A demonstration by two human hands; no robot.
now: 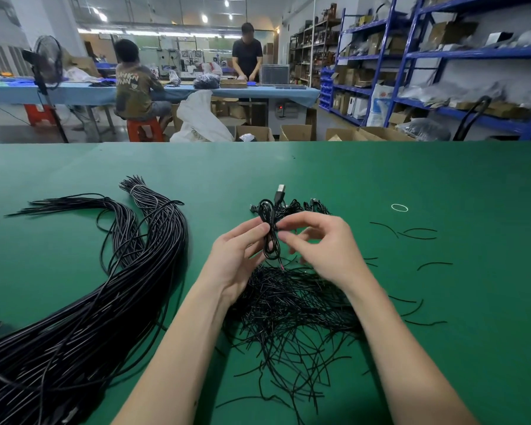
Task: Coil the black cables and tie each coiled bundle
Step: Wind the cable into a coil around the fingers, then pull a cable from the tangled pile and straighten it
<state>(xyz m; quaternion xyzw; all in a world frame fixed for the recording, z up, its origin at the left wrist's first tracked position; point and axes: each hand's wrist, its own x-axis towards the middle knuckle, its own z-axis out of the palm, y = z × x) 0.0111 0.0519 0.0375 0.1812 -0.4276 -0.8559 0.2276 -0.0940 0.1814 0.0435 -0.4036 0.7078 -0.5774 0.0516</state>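
Coiled cable (269, 233) held upright above desk (442, 179) centre, USB plug at 12 o'clock. Left hand (238, 256) grip pinches coil; right hand (322, 245) grip pinches its middle. Loose cable bundle (129, 271) at 9 o'clock.

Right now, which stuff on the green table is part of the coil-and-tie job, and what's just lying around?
Job: coiled cable held by left hand and right hand; uncoiled cable bundle; twist-tie pile; finished coils.
Lying about: rubber band; stray ties.

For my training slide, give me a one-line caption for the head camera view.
Left hand holds a coiled black cable while the right hand ties it above loose ties.
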